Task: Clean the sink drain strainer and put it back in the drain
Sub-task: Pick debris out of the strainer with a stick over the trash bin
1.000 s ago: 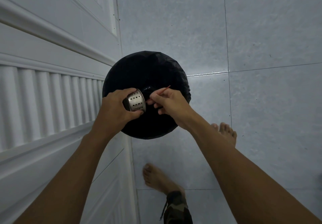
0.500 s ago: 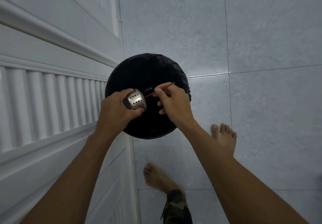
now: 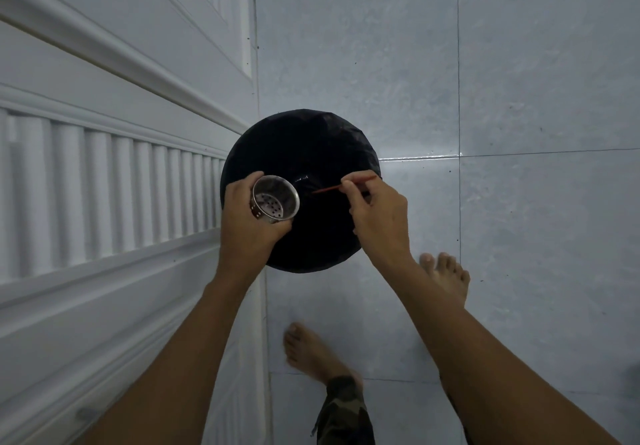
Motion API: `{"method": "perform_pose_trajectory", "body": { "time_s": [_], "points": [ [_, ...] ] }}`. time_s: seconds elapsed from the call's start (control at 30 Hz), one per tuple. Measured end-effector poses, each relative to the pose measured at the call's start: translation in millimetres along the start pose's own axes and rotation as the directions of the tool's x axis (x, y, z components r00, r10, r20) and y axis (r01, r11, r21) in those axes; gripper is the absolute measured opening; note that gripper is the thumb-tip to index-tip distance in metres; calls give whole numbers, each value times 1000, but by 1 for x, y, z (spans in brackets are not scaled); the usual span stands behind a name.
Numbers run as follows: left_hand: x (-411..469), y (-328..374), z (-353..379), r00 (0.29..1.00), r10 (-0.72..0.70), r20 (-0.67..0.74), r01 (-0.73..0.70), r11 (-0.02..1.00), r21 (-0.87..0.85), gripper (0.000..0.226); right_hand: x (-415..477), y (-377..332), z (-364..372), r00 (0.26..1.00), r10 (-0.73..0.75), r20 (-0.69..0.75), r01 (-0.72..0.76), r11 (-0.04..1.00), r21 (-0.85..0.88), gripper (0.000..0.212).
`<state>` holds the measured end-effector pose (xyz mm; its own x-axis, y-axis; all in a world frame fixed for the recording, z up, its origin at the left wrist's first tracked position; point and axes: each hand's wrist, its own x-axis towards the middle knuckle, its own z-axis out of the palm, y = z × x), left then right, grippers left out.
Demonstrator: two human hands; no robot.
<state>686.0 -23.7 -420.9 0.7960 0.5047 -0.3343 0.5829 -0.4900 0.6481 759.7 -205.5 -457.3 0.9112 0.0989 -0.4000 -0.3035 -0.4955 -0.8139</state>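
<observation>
Here the left hand [image 3: 247,226] is wrapped around the metal drain strainer [image 3: 275,198], fingers closed on its perforated wall, the open mouth turned up toward the camera so the holed bottom shows inside. The right hand [image 3: 375,212] pinches a thin red stick [image 3: 341,186] between thumb and fingertips, its free end pointing toward the strainer but clear of it. Both hands hover over a round bin lined with a black bag [image 3: 311,146], which stands on the pale tiled floor [image 3: 536,98] just beside a white panelled door [image 3: 104,133]. Bare feet show below.

By my reading this is the cleaning step: scraps get picked out over the bin, and the cup looks largely clear, though dim light hides any residue in the holes. The next move calls for either another pass of the stick tip through the perforations, or carrying the strainer to the sink, which is out of view, to reseat it.
</observation>
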Motion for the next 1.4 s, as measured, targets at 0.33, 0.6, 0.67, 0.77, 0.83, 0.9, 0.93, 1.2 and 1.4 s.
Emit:
{"method": "perform_pose_trajectory", "body": {
  "time_s": [0.33, 0.6, 0.67, 0.77, 0.83, 0.9, 0.93, 1.2, 1.4],
  "points": [
    [-32, 76, -26, 951, -38, -306, -29, 977, -212, 80, -31, -56, -48, 997, -61, -36, 61, 998, 16, 6],
    [-59, 246, -137, 856, -72, -511, -160, 904, -395, 76, -69, -251, -136, 974, -131, -183, 171, 960, 222, 11],
    [-72, 287, -181, 820, -60, -569, -222, 883, -413, 75, -81, -307, -152, 956, -197, -220, 249, 937, 245, 13],
    [-96, 333, -257, 769, -63, -637, -300, 844, -445, 71, -104, -387, -166, 918, -319, -238, 384, 866, 321, 14],
    [-115, 347, -309, 739, -49, -672, -344, 830, -439, 72, -124, -432, -164, 891, -392, -228, 453, 797, 400, 12],
    [-135, 346, -360, 704, -49, -708, -356, 839, -412, 73, -150, -468, -153, 878, -439, -193, 475, 742, 473, 11],
    [-146, 341, -384, 686, -63, -725, -347, 847, -403, 73, -164, -483, -144, 871, -462, -168, 480, 722, 498, 12],
    [-251, 203, -502, 517, -252, -818, -171, 906, -388, 67, -274, -535, -26, 772, -627, 108, 449, 657, 605, 8],
    [-306, 31, -503, 465, -462, -755, 363, 877, -314, 84, -326, -522, 65, 592, -747, 301, 659, 665, 352, 6]
  ]
}}
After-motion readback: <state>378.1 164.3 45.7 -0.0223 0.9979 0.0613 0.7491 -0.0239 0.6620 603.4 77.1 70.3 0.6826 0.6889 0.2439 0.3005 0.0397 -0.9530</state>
